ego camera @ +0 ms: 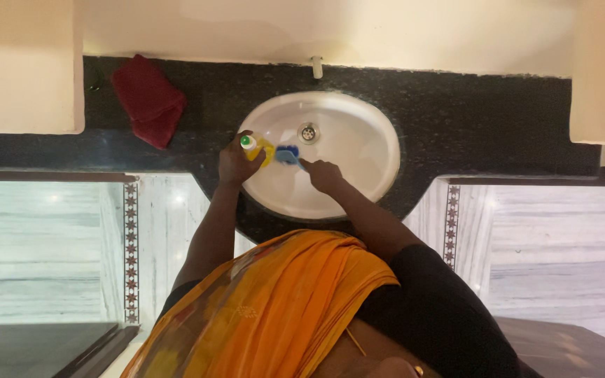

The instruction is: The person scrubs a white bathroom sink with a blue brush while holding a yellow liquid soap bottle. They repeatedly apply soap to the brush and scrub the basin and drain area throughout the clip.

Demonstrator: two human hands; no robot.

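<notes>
Both hands are over the basin now. Left hand point(234, 162) is wrapped around a yellow bottle point(260, 149) with a green-and-white cap, tipped over the near-left rim of the white oval sink point(358, 150). Right hand point(322, 173) is curled around the handle of a blue scrub brush point(288, 155), its head just beside the bottle's mouth, inside the bowl. Whether liquid is running onto the bristles is hard to say from up here; too small to tell.

By my read this is early going: cleaner being readied, no foam or suds visible on the bowl, scrubbing not yet under way. The sink itself looks glossy white with a metal drain point(308, 131) toward the back, set into a dark speckled bench point(470, 119). A red cloth point(148, 100) lies crumpled toward the bench's back-left, well apart from the hands. A small white tap point(316, 66) stands at the back edge.
</notes>
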